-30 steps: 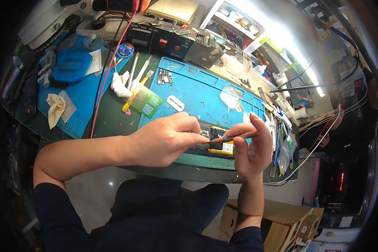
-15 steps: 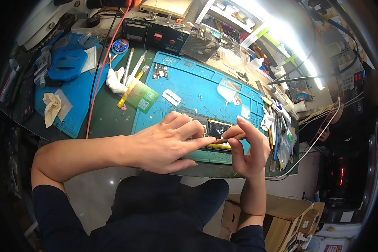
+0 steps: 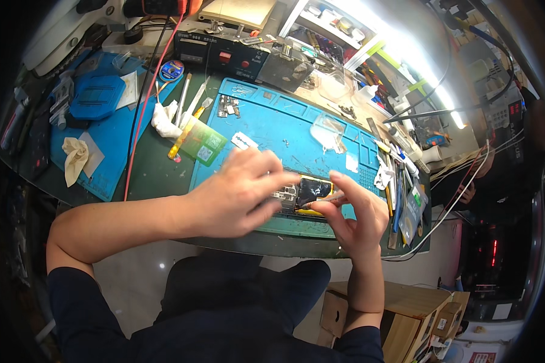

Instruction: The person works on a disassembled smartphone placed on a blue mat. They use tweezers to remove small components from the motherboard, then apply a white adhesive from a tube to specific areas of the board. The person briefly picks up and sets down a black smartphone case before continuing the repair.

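A slim pen-like tool (image 3: 337,198) is pinched between the thumb and a finger of the right hand (image 3: 362,219), over the black, yellow-edged battery (image 3: 315,190) of an opened phone (image 3: 286,195). The phone is laid on a blue work mat (image 3: 278,124) and partly hidden by the blurred left hand (image 3: 239,196), whose grip cannot be told. Beyond that hand, a razor blade (image 3: 243,140) is seen.

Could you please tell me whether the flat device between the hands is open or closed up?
Open: the device shows metal inner parts and a black, yellow-edged block, with no cover over them.
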Action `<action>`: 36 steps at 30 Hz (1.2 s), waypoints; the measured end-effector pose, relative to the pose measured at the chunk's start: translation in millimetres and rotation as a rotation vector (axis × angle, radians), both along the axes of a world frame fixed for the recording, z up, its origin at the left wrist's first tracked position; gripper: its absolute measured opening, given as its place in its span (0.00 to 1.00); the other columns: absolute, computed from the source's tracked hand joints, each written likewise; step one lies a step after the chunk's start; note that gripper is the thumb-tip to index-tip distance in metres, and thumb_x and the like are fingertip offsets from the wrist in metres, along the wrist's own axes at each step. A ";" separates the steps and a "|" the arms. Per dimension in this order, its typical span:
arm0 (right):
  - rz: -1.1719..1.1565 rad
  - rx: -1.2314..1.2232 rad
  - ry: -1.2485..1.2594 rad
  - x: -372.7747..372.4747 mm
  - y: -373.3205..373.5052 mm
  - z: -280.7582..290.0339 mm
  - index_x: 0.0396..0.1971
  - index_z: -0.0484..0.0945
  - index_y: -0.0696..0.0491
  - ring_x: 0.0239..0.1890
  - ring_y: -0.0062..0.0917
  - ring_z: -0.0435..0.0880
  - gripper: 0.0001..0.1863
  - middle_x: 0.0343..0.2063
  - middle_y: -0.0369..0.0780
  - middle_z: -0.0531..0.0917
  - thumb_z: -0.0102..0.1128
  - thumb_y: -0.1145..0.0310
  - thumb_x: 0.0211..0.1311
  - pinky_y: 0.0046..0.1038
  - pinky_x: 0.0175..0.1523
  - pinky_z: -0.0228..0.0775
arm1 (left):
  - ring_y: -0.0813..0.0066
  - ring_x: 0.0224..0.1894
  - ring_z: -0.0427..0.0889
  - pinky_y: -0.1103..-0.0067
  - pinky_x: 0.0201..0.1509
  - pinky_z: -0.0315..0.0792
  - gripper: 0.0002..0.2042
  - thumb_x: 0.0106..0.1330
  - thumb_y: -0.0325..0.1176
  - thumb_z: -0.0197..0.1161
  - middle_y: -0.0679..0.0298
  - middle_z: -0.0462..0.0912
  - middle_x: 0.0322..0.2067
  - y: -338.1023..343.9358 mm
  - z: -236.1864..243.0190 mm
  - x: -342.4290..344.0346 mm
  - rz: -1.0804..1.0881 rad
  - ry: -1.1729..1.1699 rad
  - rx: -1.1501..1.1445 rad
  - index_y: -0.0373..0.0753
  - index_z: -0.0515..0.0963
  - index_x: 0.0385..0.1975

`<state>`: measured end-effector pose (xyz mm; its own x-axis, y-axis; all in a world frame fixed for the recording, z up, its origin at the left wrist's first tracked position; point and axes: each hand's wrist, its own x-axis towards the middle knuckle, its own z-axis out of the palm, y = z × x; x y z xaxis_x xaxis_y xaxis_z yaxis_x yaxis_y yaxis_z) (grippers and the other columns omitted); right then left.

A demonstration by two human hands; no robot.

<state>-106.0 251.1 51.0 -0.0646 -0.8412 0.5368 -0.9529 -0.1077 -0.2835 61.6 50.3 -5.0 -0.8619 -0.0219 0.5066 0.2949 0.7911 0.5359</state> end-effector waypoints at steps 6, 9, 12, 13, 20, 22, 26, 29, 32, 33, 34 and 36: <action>0.066 0.013 -0.251 5.5 -2.8 2.9 0.59 0.77 0.59 0.39 0.31 0.90 0.26 0.43 0.45 0.88 0.73 0.77 0.60 0.27 0.40 0.82 | 0.58 0.48 0.75 0.67 0.58 0.67 0.26 0.60 0.16 0.53 0.57 0.76 0.44 -6.2 2.9 -5.1 0.218 -0.019 0.192 0.37 0.74 0.60; -0.001 -0.055 -0.210 9.5 -6.4 3.9 0.60 0.77 0.58 0.40 0.31 0.90 0.27 0.43 0.46 0.88 0.72 0.79 0.60 0.27 0.40 0.82 | 0.60 0.48 0.77 0.67 0.59 0.67 0.26 0.60 0.16 0.53 0.58 0.76 0.44 -6.7 -0.5 -5.9 0.220 -0.049 0.219 0.37 0.73 0.61; 0.010 -0.040 -0.351 19.4 -10.8 4.3 0.61 0.77 0.58 0.40 0.30 0.90 0.28 0.44 0.46 0.87 0.72 0.79 0.59 0.27 0.39 0.82 | 0.63 0.47 0.78 0.67 0.59 0.67 0.26 0.61 0.16 0.52 0.58 0.77 0.44 -6.4 0.3 -3.9 0.209 -0.073 0.250 0.37 0.72 0.62; 0.023 0.016 -0.283 14.6 -6.6 5.2 0.62 0.76 0.58 0.44 0.31 0.90 0.29 0.48 0.48 0.86 0.70 0.80 0.60 0.27 0.42 0.82 | 0.63 0.47 0.78 0.67 0.59 0.67 0.26 0.61 0.16 0.52 0.59 0.77 0.44 -7.5 -1.0 -2.8 0.211 -0.073 0.251 0.37 0.72 0.62; -0.059 -0.015 -0.362 22.7 -9.1 6.2 0.63 0.77 0.56 0.36 0.26 0.90 0.29 0.37 0.43 0.88 0.72 0.78 0.60 0.25 0.38 0.81 | 0.65 0.46 0.79 0.68 0.59 0.66 0.27 0.61 0.17 0.53 0.59 0.77 0.44 -6.3 -1.0 -5.4 0.193 -0.083 0.232 0.37 0.71 0.63; -0.100 0.051 -0.168 14.7 -1.9 5.6 0.64 0.75 0.57 0.38 0.27 0.91 0.30 0.40 0.44 0.88 0.71 0.80 0.61 0.25 0.40 0.82 | 0.66 0.46 0.79 0.68 0.59 0.65 0.27 0.61 0.17 0.53 0.60 0.77 0.44 -6.3 -1.6 -5.0 0.200 -0.072 0.220 0.37 0.71 0.63; -0.088 -0.030 -0.367 24.8 -11.8 7.0 0.61 0.78 0.56 0.33 0.25 0.90 0.29 0.33 0.40 0.88 0.74 0.76 0.59 0.25 0.36 0.80 | 0.66 0.46 0.79 0.68 0.59 0.64 0.27 0.61 0.17 0.53 0.60 0.77 0.44 -6.4 -3.2 -5.2 0.204 -0.076 0.210 0.38 0.71 0.63; -0.106 0.027 -0.198 18.5 -5.9 5.2 0.62 0.77 0.56 0.34 0.27 0.90 0.29 0.35 0.41 0.89 0.72 0.79 0.60 0.26 0.40 0.81 | 0.66 0.46 0.79 0.68 0.59 0.64 0.27 0.61 0.18 0.53 0.60 0.76 0.44 -6.6 -4.1 -4.9 0.210 -0.068 0.199 0.38 0.71 0.63; -0.067 -0.010 -0.254 19.4 -9.9 6.5 0.63 0.76 0.57 0.35 0.28 0.90 0.29 0.37 0.42 0.89 0.69 0.82 0.61 0.27 0.41 0.82 | 0.67 0.46 0.79 0.69 0.58 0.64 0.27 0.61 0.18 0.53 0.60 0.76 0.44 -5.9 -3.3 -5.1 0.203 -0.081 0.210 0.38 0.71 0.63; -0.052 -0.004 -0.285 19.4 -11.1 6.0 0.64 0.76 0.57 0.35 0.29 0.91 0.29 0.37 0.42 0.89 0.69 0.82 0.61 0.27 0.42 0.82 | 0.67 0.46 0.79 0.69 0.58 0.64 0.27 0.61 0.18 0.53 0.60 0.77 0.44 -6.1 -3.6 -4.2 0.211 -0.078 0.204 0.38 0.71 0.63; -0.042 0.029 -0.332 19.3 -8.9 5.5 0.64 0.76 0.57 0.36 0.29 0.91 0.29 0.38 0.43 0.90 0.69 0.82 0.61 0.27 0.42 0.82 | 0.67 0.46 0.79 0.69 0.58 0.64 0.27 0.61 0.18 0.53 0.61 0.77 0.44 -6.3 -4.1 -3.4 0.220 -0.075 0.198 0.38 0.71 0.64; -0.064 0.060 -0.331 19.8 -5.4 6.8 0.64 0.76 0.57 0.38 0.29 0.91 0.29 0.39 0.44 0.90 0.69 0.82 0.61 0.27 0.42 0.82 | 0.67 0.46 0.79 0.69 0.57 0.63 0.27 0.61 0.18 0.53 0.61 0.77 0.44 -5.4 -4.0 -4.6 0.217 -0.067 0.191 0.38 0.71 0.64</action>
